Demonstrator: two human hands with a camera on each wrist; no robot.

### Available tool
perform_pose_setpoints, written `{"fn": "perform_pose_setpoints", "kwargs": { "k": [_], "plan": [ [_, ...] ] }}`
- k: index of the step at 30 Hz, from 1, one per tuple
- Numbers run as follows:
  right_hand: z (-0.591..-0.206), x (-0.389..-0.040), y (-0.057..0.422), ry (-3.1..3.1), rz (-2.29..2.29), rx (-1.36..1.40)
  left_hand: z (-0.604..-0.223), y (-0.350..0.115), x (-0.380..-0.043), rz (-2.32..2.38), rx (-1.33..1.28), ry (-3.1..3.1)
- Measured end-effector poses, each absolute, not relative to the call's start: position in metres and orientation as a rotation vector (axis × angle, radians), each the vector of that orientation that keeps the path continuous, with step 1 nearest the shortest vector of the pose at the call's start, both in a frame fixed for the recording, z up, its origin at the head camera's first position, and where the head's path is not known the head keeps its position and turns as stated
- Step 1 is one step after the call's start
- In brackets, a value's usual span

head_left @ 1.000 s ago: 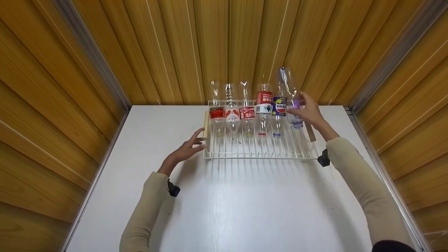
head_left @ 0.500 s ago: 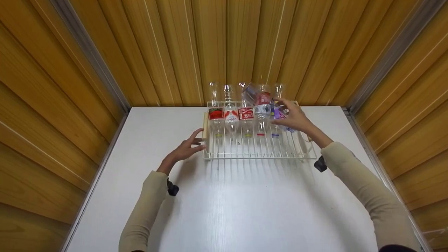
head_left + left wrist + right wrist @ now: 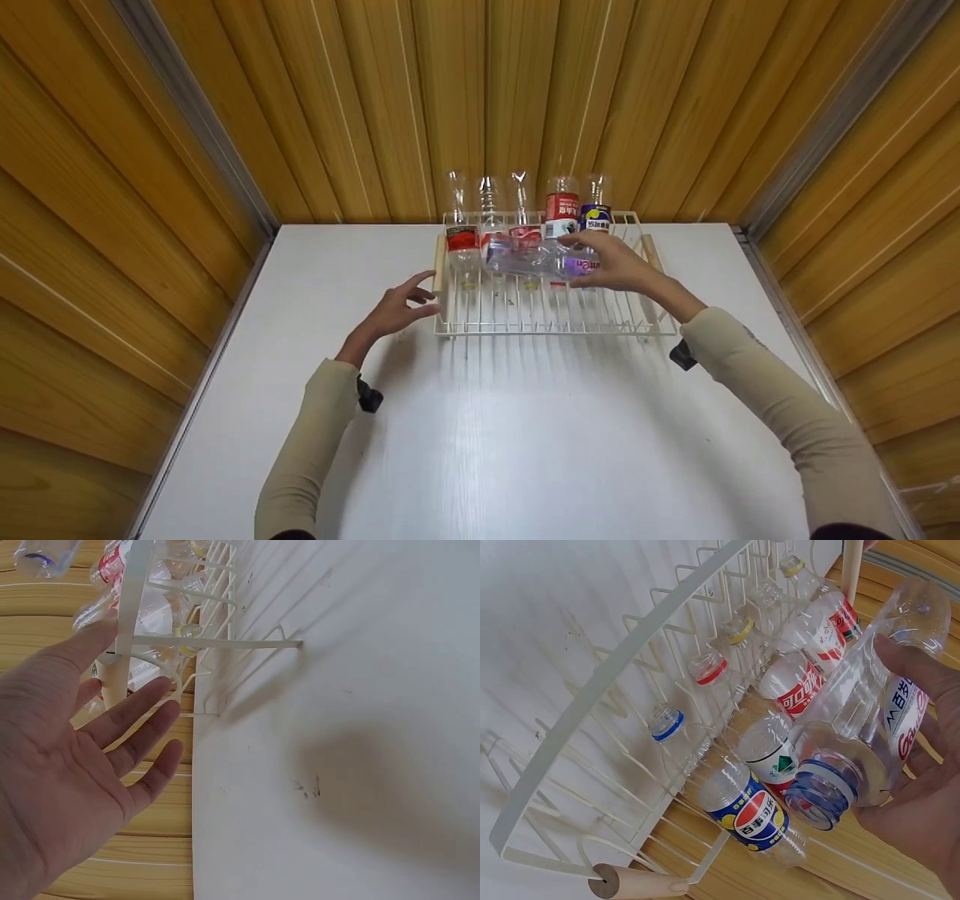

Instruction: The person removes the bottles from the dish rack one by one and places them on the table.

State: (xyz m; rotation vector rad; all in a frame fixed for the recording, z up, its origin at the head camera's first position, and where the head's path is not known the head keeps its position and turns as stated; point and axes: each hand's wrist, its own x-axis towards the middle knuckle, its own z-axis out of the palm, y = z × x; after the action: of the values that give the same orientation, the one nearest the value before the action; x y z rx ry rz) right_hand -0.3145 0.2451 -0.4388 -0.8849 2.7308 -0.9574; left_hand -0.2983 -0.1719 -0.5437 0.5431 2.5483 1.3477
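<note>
My right hand grips a clear plastic bottle with a purple label, lying nearly sideways over the other bottles. In the right wrist view, the held bottle's uncapped neck with its blue ring points toward the camera. Several more clear bottles lean in a row in the white wire rack, necks toward me, among them a blue-labelled Pepsi bottle and a red-labelled cola bottle. At the rack's left wooden handle, my left hand rests its fingertips, fingers loosely extended; the left wrist view shows the palm.
The rack stands at the back of a white table. Its right wooden handle is beyond my right hand. Brown wood-patterned panels rise behind and at both sides, with grey metal posts in the corners.
My right hand has lifted the purple-labelled bottle from the rack's right end, brought it leftward and tipped it sideways across the row. The left hand stays at the left handle.
</note>
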Motion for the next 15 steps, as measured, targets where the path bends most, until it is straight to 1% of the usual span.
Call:
{"fn": "perform_pose_setpoints", "kwargs": {
  "k": [8, 15],
  "plan": [
    [-0.441, -0.309, 0.239, 2.693, -0.925, -0.926, -0.514, -0.171, -0.299, 1.356, 0.512, 2.696],
    [-0.443, -0.303, 0.23, 2.732, -0.812, -1.007, -0.482, -0.154, -0.293, 1.257, 0.66, 2.73]
  ]
}}
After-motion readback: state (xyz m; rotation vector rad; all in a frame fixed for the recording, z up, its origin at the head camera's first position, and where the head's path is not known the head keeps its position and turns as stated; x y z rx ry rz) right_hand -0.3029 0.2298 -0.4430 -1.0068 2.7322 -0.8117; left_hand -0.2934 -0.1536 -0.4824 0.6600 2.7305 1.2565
